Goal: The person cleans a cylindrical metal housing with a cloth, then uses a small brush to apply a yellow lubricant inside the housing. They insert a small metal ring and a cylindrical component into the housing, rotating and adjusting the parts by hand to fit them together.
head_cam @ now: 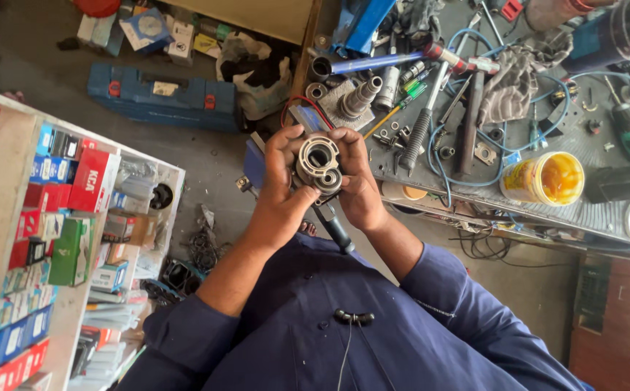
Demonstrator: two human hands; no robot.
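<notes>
Housing held between both hands.
Metal housing (319,165) sits between left hand (280,190) and right hand (358,181); workbench (590,145) right, shelf (10,239) left.

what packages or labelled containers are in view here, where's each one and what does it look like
Small boxes: stacked on the shelf at left; red, blue and green cartons.
Tool case: on the floor at top left; long, blue, with a pale label.
Tub: on the workbench at right; round, yellow, open, with orange grease inside.

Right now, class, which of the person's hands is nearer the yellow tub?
Right. The right hand grips the metal part on the side toward the yellow tub; the left hand is farther away.
</notes>
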